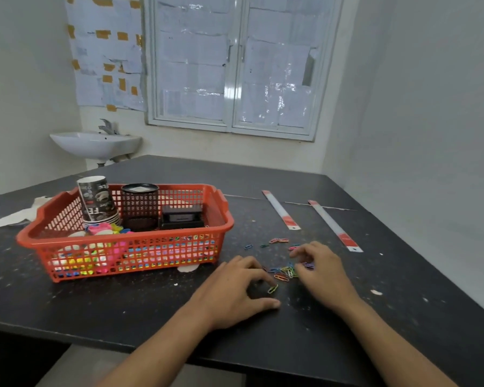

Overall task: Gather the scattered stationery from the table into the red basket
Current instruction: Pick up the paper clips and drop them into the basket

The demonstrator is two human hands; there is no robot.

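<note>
Currently, the left hand [235, 289] and right hand [323, 270] flank the paper clips [284, 272] on the surface [67, 303], right of the red basket [123, 243]. Fingers are bent; whether they pinch any clips cannot be told. The next move likely requires scooping the heap and carrying it left.

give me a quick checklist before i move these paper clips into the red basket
1. Clips bunched: ok, the paper clips lie in a pile between the left hand and right hand.
2. Strays pulled in: not ok, loose clips lie beyond the pile.
3. Grip on the pile: cannot tell, curled fingers hide whether any clip is pinched.
4. Basket ready: ok, the red basket stands open-topped to the left of the hands.
5. Other stationery gathered: not ok, two long strips lie on the table beyond the clips.
</note>
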